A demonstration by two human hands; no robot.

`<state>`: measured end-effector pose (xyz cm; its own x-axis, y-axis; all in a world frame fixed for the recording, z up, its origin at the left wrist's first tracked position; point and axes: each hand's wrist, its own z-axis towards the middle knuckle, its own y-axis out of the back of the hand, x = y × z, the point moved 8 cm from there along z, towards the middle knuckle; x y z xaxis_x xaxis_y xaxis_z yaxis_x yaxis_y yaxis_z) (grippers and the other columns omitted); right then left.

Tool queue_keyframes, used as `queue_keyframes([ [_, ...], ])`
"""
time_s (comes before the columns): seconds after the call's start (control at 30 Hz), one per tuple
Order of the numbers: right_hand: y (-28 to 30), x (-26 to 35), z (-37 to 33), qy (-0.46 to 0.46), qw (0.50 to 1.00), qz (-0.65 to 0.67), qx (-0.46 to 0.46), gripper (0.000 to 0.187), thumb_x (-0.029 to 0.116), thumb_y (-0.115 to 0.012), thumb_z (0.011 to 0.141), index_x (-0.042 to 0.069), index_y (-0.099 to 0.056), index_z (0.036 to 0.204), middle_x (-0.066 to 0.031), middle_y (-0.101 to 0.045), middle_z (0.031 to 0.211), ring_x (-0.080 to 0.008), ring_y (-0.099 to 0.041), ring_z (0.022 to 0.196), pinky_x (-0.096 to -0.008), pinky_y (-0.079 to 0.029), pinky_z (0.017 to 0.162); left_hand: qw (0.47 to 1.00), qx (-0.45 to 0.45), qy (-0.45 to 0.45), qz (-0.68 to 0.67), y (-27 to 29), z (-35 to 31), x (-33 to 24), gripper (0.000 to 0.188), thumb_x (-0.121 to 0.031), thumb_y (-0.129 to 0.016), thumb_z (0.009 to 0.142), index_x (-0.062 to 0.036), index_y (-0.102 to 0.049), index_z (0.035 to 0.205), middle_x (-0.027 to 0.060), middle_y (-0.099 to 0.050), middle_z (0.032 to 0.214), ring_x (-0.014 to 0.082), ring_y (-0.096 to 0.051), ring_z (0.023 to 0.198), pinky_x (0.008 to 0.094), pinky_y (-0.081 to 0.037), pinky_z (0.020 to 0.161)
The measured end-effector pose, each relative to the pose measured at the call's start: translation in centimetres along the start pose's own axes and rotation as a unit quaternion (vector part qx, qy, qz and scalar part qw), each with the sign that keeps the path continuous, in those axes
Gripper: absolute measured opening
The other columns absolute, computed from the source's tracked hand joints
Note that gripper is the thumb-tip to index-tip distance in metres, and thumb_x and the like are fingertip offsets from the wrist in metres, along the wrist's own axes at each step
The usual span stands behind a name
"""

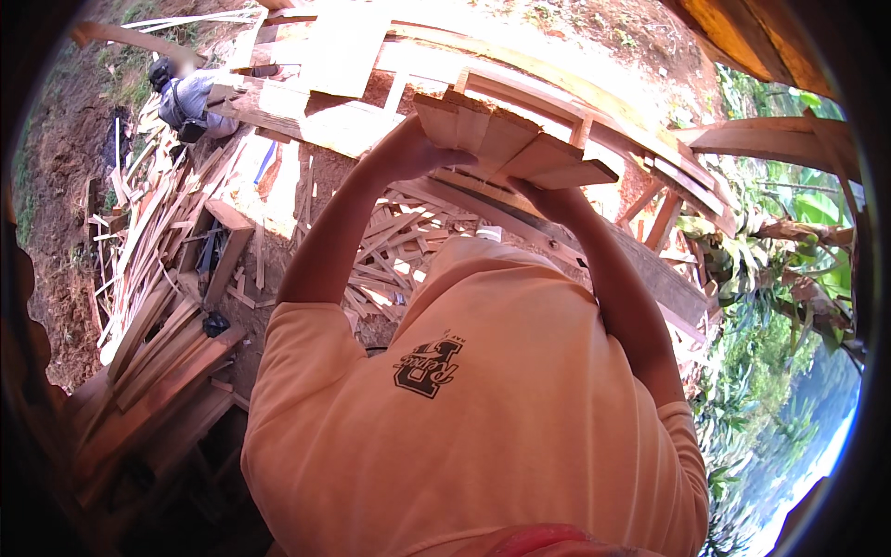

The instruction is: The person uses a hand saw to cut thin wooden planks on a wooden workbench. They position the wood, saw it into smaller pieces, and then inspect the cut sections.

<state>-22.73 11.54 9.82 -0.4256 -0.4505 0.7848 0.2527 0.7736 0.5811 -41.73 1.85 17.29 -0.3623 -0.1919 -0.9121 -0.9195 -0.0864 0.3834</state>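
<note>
Several short wooden boards (506, 141), pale and set side by side in a slightly fanned row, are held up in front of me over the timber bench. My left hand (425, 156) grips the row at its left end, with the thumb along the near side. At the lower right edge, my right hand (549, 198) is closed on the boards from below. The far fingers of both hands are hidden behind the wood.
Beyond my hands runs a long timber bench (640, 255) with a wooden frame (529, 96) on it. Scrap strips (162, 241) lie heaped at left, near another person (190, 102). Thick planks (172, 385) stand at lower left. Green plants (742, 371) grow at right.
</note>
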Motion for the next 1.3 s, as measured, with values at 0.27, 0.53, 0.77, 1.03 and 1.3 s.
queue_keyframes([
  [0.27,-0.4,-1.3,0.0,0.004,1.0,0.005,-0.004,0.035,0.028,-0.074,0.096,0.003,-0.068,0.121,-0.0135,-0.074,0.113,-0.0283,-0.069,0.107,-0.0404,-0.055,0.091,1.0,0.018,0.007,-0.016,0.1,-0.1,-0.3,0.026,-0.023,-0.087,0.083,-0.0046,-0.077,0.099,0.0069,-0.075,0.096,0.0181,-0.069,0.09,0.0348,-0.055,0.082],
  [0.53,-0.2,-1.6,0.0,-0.013,1.0,0.0,0.003,0.034,0.03,-0.071,0.098,0.004,-0.069,0.121,-0.0121,-0.074,0.112,-0.0275,-0.069,0.106,-0.0403,-0.054,0.092,0.997,0.05,0.045,-0.03,-0.1,0.2,-0.4,0.03,-0.025,-0.086,0.085,-0.0047,-0.076,0.104,0.0058,-0.075,0.099,0.0156,-0.069,0.091,0.0331,-0.055,0.082],
  [0.77,0.3,-1.4,-0.2,0.051,0.996,0.036,-0.064,0.029,0.031,-0.068,0.098,0.006,-0.072,0.112,-0.0125,-0.072,0.093,-0.028,-0.07,0.088,-0.0421,-0.054,0.077,0.997,0.044,0.054,-0.038,-0.5,0.6,0.1,0.029,-0.025,-0.084,0.086,-0.0053,-0.075,0.105,0.0056,-0.075,0.099,0.0159,-0.07,0.092,0.0337,-0.055,0.083],
  [1.03,1.1,-1.5,-0.5,0.096,0.992,0.008,-0.082,0.028,0.032,-0.068,0.098,0.007,-0.071,0.111,-0.0112,-0.071,0.09,-0.0267,-0.07,0.086,-0.0416,-0.054,0.076,0.999,0.04,0.008,0.027,-1.1,1.1,-0.9,0.032,-0.027,-0.083,0.089,-0.0061,-0.072,0.111,0.0061,-0.074,0.105,0.0176,-0.069,0.097,0.0357,-0.055,0.085],
  [1.3,0.9,-1.7,-0.3,0.035,0.998,0.015,-0.056,0.03,0.033,-0.069,0.097,0.005,-0.072,0.109,-0.0129,-0.073,0.094,-0.0292,-0.069,0.089,-0.0424,-0.054,0.079,0.999,0.036,0.018,0.03,-0.9,0.9,0.0,0.034,-0.029,-0.083,0.088,-0.0061,-0.073,0.111,0.006,-0.074,0.103,0.0171,-0.07,0.095,0.0351,-0.055,0.085],
])
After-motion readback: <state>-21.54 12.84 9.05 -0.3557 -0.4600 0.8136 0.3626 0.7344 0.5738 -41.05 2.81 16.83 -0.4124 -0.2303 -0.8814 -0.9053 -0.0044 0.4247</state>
